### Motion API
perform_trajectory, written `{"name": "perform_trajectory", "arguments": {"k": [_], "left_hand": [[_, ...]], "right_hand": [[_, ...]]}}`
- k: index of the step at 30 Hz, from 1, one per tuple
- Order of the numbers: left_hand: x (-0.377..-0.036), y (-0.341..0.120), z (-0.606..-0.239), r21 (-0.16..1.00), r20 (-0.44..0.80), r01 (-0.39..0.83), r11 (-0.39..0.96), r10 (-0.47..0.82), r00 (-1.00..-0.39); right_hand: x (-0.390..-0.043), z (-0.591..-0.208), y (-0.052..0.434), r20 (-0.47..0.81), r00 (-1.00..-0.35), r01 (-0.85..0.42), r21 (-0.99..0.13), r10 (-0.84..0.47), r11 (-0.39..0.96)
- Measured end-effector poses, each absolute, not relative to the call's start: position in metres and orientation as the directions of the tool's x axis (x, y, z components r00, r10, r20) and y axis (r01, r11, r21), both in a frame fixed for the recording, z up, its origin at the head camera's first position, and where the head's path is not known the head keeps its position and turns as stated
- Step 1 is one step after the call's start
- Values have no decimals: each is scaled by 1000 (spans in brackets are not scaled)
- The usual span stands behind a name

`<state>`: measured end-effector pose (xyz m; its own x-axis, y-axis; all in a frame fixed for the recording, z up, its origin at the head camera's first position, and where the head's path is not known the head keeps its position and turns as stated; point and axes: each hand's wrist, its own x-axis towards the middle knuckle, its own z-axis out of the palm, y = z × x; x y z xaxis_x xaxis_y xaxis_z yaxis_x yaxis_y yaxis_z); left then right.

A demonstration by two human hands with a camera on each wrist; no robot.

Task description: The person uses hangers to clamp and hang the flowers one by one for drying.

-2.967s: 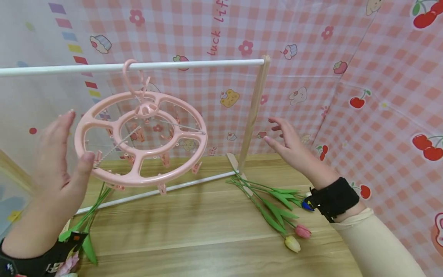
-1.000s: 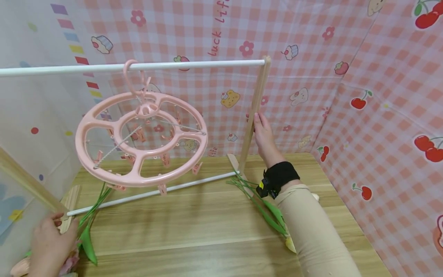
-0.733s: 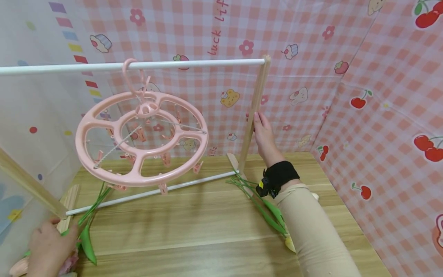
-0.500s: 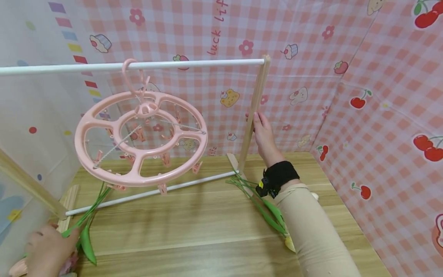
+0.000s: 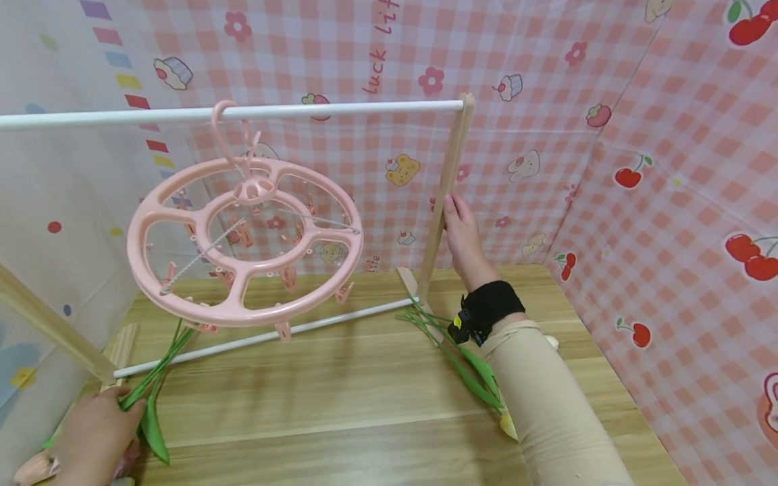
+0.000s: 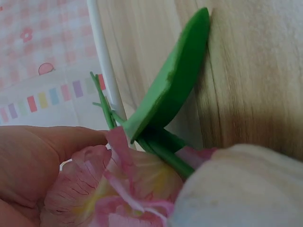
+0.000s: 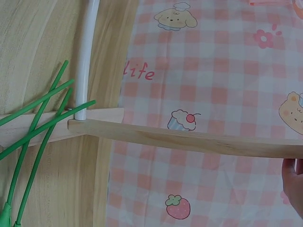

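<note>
We see rack's right wooden post [image 5: 448,182] upright on table [image 5: 340,398]; right hand [image 5: 463,233] rests on it, grip unclear. Left hand [image 5: 94,439] at table's near-left corner, fingers curled on pink flowers [image 6: 118,189], stems toward rack foot.

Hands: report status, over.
Left hand grips tulip stems at the table's left edge. Right hand holds the rack's wooden upright. Pink clip hanger hangs on the white rail, untouched.
</note>
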<state>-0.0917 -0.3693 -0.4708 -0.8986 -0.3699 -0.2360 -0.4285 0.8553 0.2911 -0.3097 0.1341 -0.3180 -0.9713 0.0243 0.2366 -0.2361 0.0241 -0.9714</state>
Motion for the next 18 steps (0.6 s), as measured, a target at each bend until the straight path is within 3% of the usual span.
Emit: {"name": "perform_trajectory", "arguments": {"k": [11, 18], "left_hand": [[-94, -362, -480, 308, 28, -315, 898, -339, -940], [-97, -364, -484, 333, 47, -307, 891, -341, -939]], "right_hand": [[-312, -320, 134, 238, -971, -238, -971, 26, 13], [-311, -319, 134, 238, -971, -238, -971, 33, 6]]}}
